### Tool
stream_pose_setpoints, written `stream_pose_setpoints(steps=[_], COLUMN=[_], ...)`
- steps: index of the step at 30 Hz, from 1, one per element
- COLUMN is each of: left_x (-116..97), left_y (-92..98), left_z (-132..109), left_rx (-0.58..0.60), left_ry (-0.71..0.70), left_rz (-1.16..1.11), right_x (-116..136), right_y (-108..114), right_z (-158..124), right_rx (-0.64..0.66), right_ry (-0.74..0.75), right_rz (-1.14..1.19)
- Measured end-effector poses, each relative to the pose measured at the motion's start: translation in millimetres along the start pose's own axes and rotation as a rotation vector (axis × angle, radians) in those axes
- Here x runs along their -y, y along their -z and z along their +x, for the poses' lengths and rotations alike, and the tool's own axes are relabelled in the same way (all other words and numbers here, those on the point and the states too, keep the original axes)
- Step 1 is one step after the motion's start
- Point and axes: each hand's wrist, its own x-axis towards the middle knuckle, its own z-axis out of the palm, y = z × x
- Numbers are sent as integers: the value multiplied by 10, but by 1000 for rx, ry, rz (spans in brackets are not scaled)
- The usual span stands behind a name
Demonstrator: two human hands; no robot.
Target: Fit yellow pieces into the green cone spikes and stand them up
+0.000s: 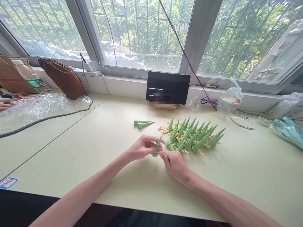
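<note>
My left hand [143, 147] is closed around a green plant watering spike [158, 142], its tip pointing up. Pinched in the fingers of my right hand [176, 164] is a small yellow valve [162, 150], held against the spike's side; the fingers cover most of it. Just beyond my right hand, several green spikes fitted with yellow valves [200, 152] stand in a close group on the table. A few loose yellow valves [163, 128] lie at the group's left edge. Farther left, two green spikes [145, 124] lie flat, without visible valves.
A dark tablet [168, 88] leans near the window sill. At the back right are a plastic bag with a cup [230, 101], a coiled white cable [242, 122] and teal-handled bags [287, 127]. A black cable [47, 119] crosses the left side, where another person's hand [5, 104] shows.
</note>
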Motion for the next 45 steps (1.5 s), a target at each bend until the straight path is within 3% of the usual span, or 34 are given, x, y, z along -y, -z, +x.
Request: stream_pose_setpoints(steps=[31, 45], left_x=[-103, -48], left_y=[-54, -74], left_z=[18, 61], left_rx=[-56, -198], left_ry=[43, 38], left_rz=[78, 119], right_x=[34, 75], right_y=[13, 31], right_z=[17, 14], right_rx=[-6, -56], right_ry=[-74, -22], right_rz=[45, 60])
